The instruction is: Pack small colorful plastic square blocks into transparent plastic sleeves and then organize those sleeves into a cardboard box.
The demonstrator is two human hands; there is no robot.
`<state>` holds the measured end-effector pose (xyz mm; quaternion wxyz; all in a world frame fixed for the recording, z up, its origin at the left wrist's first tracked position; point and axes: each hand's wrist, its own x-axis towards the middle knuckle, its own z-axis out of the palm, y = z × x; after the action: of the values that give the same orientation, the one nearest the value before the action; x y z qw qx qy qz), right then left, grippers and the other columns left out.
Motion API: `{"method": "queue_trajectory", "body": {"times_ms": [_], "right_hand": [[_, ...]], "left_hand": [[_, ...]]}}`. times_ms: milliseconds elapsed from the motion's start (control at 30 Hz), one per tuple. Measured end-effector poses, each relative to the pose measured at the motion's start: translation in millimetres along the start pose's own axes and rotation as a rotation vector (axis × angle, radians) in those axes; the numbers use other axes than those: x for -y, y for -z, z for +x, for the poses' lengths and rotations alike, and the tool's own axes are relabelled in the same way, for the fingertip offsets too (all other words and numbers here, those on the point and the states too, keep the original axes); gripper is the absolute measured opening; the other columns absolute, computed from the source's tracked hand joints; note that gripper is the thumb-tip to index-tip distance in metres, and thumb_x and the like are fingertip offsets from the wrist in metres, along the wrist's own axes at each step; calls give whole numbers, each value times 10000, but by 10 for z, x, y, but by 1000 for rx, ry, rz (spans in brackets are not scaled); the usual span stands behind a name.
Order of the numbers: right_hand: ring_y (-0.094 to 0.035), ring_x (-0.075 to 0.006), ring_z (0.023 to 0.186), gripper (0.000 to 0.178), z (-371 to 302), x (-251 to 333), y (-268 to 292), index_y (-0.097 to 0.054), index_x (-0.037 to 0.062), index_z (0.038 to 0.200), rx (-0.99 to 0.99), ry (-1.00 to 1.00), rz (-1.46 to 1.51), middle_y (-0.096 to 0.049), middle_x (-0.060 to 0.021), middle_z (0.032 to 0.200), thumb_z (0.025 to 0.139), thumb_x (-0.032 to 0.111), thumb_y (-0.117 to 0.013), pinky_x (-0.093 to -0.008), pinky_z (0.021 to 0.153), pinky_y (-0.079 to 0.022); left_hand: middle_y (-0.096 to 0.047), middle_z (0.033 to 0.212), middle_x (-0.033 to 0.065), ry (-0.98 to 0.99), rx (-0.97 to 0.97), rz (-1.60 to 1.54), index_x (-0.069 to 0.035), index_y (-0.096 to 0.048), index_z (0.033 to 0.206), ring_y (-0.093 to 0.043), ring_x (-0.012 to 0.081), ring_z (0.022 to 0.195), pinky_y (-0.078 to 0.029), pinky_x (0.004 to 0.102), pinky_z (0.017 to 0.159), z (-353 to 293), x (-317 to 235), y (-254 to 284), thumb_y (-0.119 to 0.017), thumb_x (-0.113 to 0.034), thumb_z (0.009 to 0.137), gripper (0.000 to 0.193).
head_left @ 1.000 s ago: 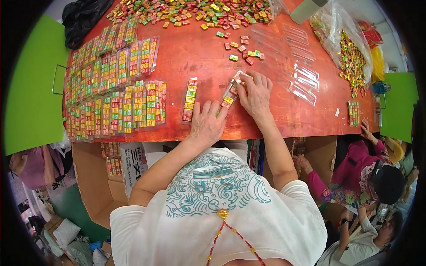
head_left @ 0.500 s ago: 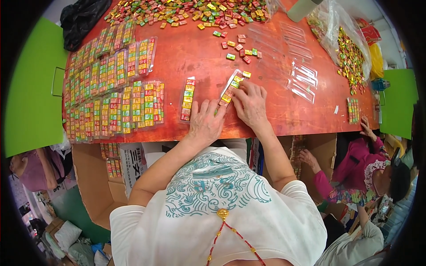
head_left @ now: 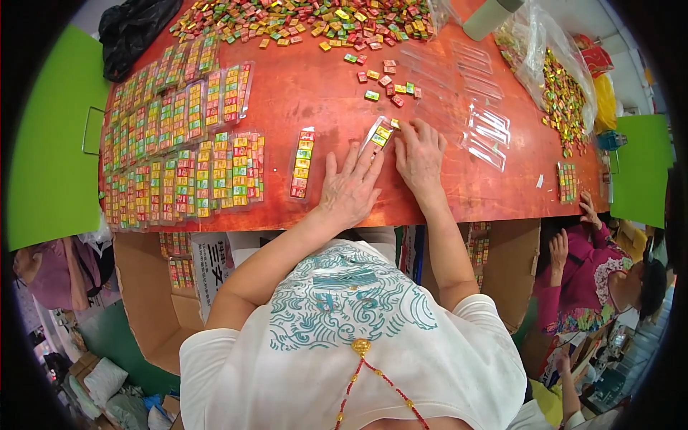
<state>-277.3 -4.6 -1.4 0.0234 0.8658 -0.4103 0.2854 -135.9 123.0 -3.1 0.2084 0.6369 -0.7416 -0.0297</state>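
Left hand (head_left: 349, 188) now lies higher, unclenched across the slanted tray (head_left: 383, 122) on the desk (head_left: 487, 193); right hand (head_left: 421, 159) now sits off it, beside a yellow block (head_left: 395, 123) (grip: cannot tell), exposing upper pieces (head_left: 383, 135).

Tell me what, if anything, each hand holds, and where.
The left hand lies over the near part of the clear tray; the right hand is close by a yellow piece. Whether either is gripped cannot be told.
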Motion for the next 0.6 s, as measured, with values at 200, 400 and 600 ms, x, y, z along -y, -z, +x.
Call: {"method": "queue_trajectory", "body": {"times_ms": [200, 400, 600], "right_hand": [[-549, -252, 1078, 283, 88, -106, -62, -646, 114, 1122, 82, 19, -107, -595, -84, 1149, 848, 182, -666, -415, 957, -350], [-541, -258, 1044, 217, 137, -148, -111, -642, 106, 1041, 51, 35, -93, -594, -79, 1086, 842, 191, -661, -429, 939, -338], [-547, -245, 1040, 200, 379, -99, -96, -668, 119, 1035, 11, 54, -58, -602, -61, 1091, 850, 195, -657, -416, 930, -345]], "left_hand": [[-296, 1552, 180, -2, 39, -7, -23, -385, 1457, -271, 385, 1432, -271, 699, 1022, -38, 52, -126, -688, -327, 833, 757], [-284, 1563, 171, 2, 39, -13, -17, -393, 1450, -257, 384, 1440, -246, 712, 1031, -109, 52, -83, -688, -337, 834, 755], [-303, 1558, 157, 40, 39, -32, -14, -431, 1425, -267, 393, 1432, -201, 705, 1065, -185, 64, -43, -681, -336, 840, 712]]}}
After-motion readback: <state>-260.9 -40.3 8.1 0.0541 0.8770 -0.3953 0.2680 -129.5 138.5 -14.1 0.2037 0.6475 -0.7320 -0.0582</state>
